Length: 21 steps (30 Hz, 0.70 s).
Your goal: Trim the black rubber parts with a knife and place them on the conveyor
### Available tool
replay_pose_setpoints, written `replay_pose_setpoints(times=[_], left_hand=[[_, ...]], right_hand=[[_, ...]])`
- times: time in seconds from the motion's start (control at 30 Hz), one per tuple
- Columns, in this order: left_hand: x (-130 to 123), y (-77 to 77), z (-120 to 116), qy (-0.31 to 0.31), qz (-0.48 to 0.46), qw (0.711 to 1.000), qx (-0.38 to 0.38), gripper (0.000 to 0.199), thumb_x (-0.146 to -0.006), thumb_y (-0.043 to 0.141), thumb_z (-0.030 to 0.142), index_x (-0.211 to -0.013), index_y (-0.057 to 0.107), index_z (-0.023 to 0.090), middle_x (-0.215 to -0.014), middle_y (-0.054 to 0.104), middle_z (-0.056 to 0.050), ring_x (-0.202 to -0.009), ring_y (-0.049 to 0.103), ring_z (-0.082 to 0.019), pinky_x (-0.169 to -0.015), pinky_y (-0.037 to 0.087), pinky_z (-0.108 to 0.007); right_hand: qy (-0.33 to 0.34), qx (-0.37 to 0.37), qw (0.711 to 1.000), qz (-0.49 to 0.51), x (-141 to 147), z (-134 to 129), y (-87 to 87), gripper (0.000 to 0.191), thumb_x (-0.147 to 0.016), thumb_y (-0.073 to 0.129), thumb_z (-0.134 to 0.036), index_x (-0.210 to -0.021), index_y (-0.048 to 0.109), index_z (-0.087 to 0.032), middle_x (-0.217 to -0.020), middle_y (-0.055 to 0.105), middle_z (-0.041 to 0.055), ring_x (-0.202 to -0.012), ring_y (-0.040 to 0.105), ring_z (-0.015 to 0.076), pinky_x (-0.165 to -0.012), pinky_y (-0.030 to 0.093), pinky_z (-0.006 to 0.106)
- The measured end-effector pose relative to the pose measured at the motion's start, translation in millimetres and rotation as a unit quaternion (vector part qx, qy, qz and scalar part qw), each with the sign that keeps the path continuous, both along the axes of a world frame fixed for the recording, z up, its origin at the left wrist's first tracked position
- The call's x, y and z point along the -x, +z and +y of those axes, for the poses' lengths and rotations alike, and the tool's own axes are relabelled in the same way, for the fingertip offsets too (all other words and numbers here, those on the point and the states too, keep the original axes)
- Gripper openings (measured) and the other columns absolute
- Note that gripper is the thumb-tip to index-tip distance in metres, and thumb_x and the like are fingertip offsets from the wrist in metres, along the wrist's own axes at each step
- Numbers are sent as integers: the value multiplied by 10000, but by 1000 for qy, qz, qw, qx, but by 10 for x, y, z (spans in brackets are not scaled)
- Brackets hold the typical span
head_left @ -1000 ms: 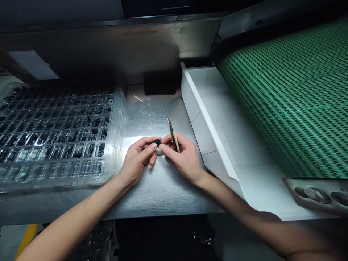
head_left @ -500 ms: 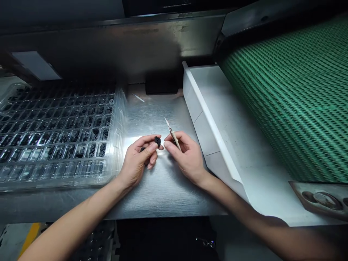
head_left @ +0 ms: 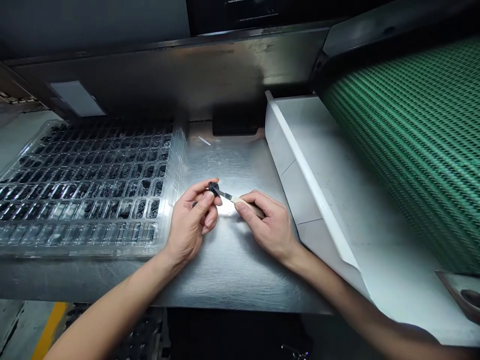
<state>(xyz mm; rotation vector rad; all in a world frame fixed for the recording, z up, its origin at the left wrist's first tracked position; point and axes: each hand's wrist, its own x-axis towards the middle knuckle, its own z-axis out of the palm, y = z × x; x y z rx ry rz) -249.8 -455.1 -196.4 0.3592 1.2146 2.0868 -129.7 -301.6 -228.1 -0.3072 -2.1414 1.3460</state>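
Note:
Between the thumb and fingers of my left hand (head_left: 193, 217) is a small round black part (head_left: 214, 188). Another dark piece shows partly behind the fingers. My right hand (head_left: 272, 220) is closed on the pale handle of a thin-bladed knife (head_left: 240, 200). Its blade points left, and the tip meets or overlaps the black part; actual contact is hard to tell. Both hands are above the metal table (head_left: 225, 270). To the left lies a clear plastic tray (head_left: 165, 215) whose compartments hold several black parts.
A white bin (head_left: 311, 190) stands to the right, beneath a green mesh conveyor belt (head_left: 420, 140). At the back are a dark flat block (head_left: 234, 125) and a thin white strip (head_left: 203, 140). A white card (head_left: 78, 98) is at the back left.
The knife has swung from pointing up and away to pointing left, with its blade now at the black part. The whole view has shifted, with the surroundings appearing further right.

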Motion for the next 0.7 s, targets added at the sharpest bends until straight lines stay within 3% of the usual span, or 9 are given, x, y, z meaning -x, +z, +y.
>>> replay_pose_setpoints(times=[0.7], left_hand=[[6,4,-15,-12,-17,1000,1,306,-939,925,299,-1224,875,201,-835,698,-24,-512,481,-14,-437,329,-126]], right_hand=[[-7,-31,999,-3,-4,6,-2,294,-1131,687,-466,-960,727,-230,-826,712,23,-716,624,189,-683,443,348]])
